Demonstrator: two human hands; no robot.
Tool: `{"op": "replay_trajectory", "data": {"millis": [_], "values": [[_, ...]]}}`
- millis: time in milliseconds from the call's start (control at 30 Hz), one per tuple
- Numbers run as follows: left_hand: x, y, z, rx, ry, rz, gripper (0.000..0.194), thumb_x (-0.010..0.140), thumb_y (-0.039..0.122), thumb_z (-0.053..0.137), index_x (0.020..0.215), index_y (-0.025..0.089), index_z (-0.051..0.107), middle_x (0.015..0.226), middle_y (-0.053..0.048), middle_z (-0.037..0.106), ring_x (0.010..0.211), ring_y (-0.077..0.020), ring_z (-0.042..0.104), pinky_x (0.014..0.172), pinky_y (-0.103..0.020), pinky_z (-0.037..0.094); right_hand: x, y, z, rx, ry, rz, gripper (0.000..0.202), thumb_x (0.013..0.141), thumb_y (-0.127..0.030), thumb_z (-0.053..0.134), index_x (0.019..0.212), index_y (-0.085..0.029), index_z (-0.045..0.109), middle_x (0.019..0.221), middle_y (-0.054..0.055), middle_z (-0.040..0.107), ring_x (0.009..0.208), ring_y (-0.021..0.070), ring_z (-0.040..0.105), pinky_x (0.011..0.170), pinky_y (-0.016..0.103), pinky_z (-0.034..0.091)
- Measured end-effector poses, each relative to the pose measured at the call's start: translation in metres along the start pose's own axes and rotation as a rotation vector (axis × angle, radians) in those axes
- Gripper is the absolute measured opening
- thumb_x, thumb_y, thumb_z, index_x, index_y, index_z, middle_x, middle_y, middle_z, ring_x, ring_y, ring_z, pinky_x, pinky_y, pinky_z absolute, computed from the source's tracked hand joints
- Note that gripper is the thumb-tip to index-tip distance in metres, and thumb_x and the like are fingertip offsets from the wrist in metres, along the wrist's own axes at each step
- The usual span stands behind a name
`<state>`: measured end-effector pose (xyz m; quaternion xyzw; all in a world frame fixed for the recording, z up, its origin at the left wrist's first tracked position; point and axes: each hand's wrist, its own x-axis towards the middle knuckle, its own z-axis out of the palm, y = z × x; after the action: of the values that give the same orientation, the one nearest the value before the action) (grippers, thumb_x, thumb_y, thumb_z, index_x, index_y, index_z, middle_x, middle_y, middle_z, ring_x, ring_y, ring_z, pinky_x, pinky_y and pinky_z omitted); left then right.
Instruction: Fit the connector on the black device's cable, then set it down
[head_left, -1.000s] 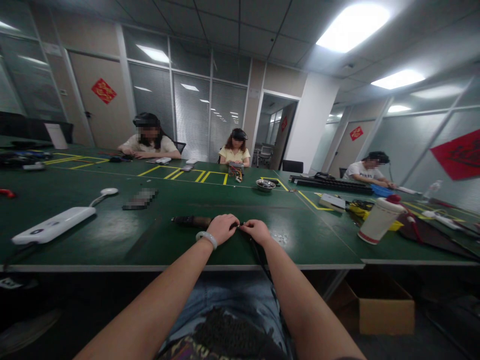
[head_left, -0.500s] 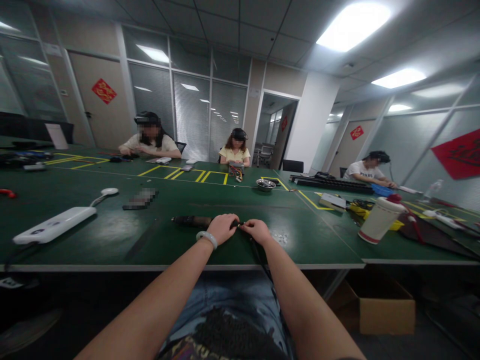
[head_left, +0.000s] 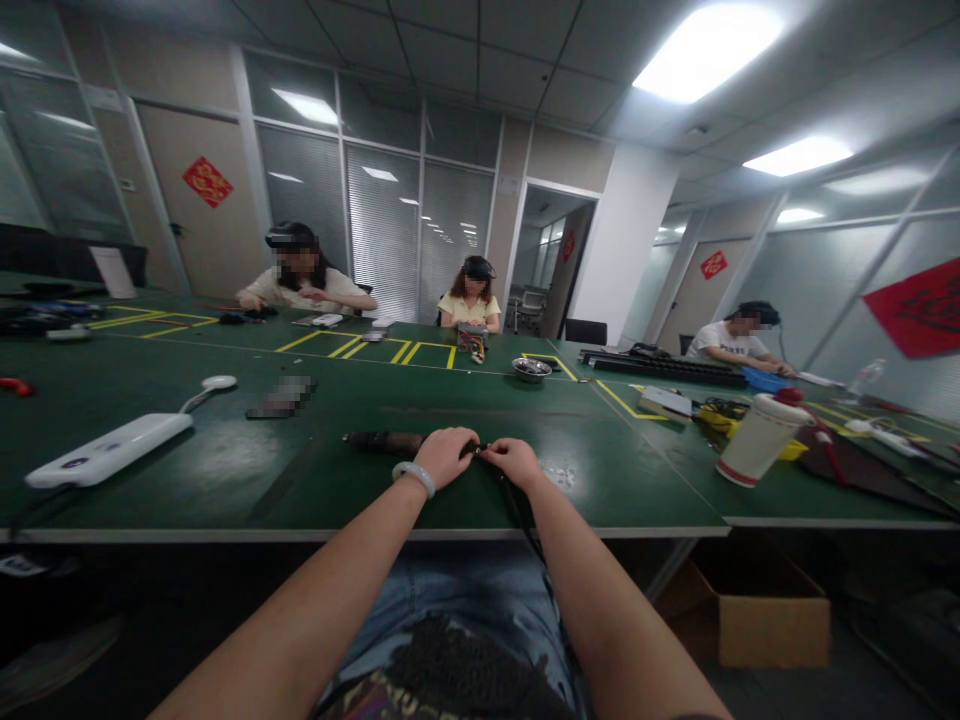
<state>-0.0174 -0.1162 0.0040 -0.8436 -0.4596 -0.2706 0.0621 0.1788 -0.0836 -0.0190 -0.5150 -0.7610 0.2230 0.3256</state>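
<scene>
A dark, long cylindrical tool (head_left: 386, 442) lies on the green table, its thin tip pointing left. My left hand (head_left: 448, 458), with a pale bangle at the wrist, is closed around the tool's right end. Close beside it, my right hand (head_left: 510, 462) pinches the end of a black cable (head_left: 525, 520) that runs down over the table's front edge. A small shiny spot shows between the fingertips of both hands; its details are too small to tell. Small clear bits (head_left: 561, 478) lie just right of my right hand.
A white power strip (head_left: 112, 450) and a phone-like object (head_left: 281, 398) lie to the left. A metal bowl (head_left: 531, 370) stands beyond my hands, a white cup (head_left: 761, 440) to the right. Three people sit across the table. A cardboard box (head_left: 774, 630) is below, right.
My hands have barely moved and keep their holds. Across the table at the left, a person's arm and hand have shifted.
</scene>
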Motion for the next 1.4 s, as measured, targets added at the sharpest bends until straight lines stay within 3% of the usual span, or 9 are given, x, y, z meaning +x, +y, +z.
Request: {"op": "replay_trajectory", "data": {"millis": [1400], "values": [[0.0004,0.0013,-0.0026,-0.005,-0.035,0.009,0.017,0.085,0.023,0.055,0.099,0.026,0.064,0.103,-0.002,0.064,0.097,-0.0196,0.058,0.088,-0.033,0.042,-0.0013,-0.0029,-0.0021,0.007,-0.011,-0.009,0.027,0.077,-0.046,0.065,0.079,-0.021,0.073,0.076,0.000,0.069,0.070,0.0141,0.061,0.060,0.022,0.039]]}}
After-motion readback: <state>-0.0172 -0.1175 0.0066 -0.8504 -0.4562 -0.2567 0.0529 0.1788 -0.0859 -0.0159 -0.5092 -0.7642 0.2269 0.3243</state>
